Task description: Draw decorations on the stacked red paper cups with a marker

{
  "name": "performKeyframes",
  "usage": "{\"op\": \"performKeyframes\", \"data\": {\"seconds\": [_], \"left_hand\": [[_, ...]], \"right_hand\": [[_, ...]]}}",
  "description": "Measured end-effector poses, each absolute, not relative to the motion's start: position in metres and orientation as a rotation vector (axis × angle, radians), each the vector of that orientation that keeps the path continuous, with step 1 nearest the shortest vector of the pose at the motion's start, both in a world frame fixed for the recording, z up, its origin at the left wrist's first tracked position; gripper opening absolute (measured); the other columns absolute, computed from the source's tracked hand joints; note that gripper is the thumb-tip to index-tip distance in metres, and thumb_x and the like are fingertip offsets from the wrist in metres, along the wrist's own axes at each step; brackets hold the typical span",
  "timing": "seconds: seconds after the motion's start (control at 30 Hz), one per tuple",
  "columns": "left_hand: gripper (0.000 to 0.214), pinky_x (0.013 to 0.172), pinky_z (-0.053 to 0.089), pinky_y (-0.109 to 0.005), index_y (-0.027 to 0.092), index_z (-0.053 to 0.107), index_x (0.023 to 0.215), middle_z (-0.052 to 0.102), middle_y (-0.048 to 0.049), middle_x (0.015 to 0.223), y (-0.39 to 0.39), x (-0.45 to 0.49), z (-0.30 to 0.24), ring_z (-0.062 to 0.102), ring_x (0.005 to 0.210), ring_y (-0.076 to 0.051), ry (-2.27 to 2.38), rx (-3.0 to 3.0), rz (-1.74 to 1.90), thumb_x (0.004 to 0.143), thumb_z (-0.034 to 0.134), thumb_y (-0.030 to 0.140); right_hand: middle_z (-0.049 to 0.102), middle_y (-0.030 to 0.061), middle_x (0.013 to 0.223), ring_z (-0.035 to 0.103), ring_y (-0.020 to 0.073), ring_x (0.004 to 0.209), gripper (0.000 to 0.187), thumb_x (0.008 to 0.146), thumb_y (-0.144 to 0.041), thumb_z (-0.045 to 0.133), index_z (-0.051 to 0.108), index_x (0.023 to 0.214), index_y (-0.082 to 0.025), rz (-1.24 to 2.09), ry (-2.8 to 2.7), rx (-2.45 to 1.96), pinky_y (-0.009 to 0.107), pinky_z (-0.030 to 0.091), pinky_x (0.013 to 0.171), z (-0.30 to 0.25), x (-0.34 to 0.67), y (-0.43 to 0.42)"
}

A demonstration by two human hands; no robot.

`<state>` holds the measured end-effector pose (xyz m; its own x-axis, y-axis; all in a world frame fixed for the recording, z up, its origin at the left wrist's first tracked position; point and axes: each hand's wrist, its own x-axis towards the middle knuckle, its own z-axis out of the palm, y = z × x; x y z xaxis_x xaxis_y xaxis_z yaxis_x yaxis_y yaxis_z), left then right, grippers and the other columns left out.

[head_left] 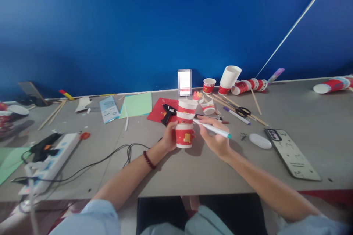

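Observation:
Several red-and-white paper cups are joined in an upright stack (184,136) in front of me. My left hand (169,138) wraps around the stack's left side, near its lower half. Between the fingers of my right hand (216,141) is a white marker (215,130) with a green end, its other end pointing at the stack's right side. I cannot tell whether the tip touches the cups. Just behind the stack, a black glue gun (168,113) lies partly over red paper (157,109).
Behind stand a phone (184,82) and more paper cups (230,77). Scissors (243,112), wooden sticks (256,102) and a purple-capped marker (236,115) lie right, near a white mouse (260,141) and patterned phone (295,154). Left are green paper (138,104), a power strip (55,165) and a black cable (110,155).

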<state>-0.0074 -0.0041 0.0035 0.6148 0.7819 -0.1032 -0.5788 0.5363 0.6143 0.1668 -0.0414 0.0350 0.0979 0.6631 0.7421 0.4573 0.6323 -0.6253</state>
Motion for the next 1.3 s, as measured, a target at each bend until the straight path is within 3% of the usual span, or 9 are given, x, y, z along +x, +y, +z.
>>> {"op": "performKeyframes", "data": {"seconds": [0.7, 0.93, 1.3], "left_hand": [[0.049, 0.075, 0.053, -0.035, 0.008, 0.068, 0.098, 0.073, -0.0123, 0.087, -0.002, -0.010, 0.002, 0.069, 0.077, -0.024, 0.398, 0.525, 0.823, 0.071, 0.063, 0.049], [0.060, 0.071, 0.054, -0.032, 0.010, 0.067, 0.100, 0.074, -0.0119, 0.087, -0.001, -0.013, -0.007, 0.070, 0.076, -0.023, 0.422, 0.519, 0.828, 0.069, 0.069, 0.061], [0.048, 0.082, 0.052, -0.039, 0.008, 0.064, 0.108, 0.073, -0.0150, 0.097, -0.004, -0.007, 0.003, 0.069, 0.092, -0.028, 0.442, 0.554, 0.900, 0.076, 0.067, 0.044]], "right_hand": [[0.076, 0.0078, 0.092, 0.074, 0.0237, 0.090, 0.005, 0.083, -0.018, 0.062, 0.064, 0.084, -0.022, 0.343, -1.532, -1.008, 0.037, 0.060, 0.079, 0.033, 0.166, -0.044], [0.076, 0.0071, 0.089, 0.074, 0.0221, 0.088, 0.004, 0.084, -0.021, 0.061, 0.065, 0.083, -0.021, 0.462, -1.496, -1.005, 0.035, 0.060, 0.077, 0.037, 0.167, -0.044], [0.076, 0.0063, 0.094, 0.074, 0.0219, 0.090, 0.005, 0.087, -0.020, 0.061, 0.065, 0.089, -0.023, 0.467, -1.429, -0.912, 0.036, 0.060, 0.080, 0.035, 0.169, -0.044]]}}
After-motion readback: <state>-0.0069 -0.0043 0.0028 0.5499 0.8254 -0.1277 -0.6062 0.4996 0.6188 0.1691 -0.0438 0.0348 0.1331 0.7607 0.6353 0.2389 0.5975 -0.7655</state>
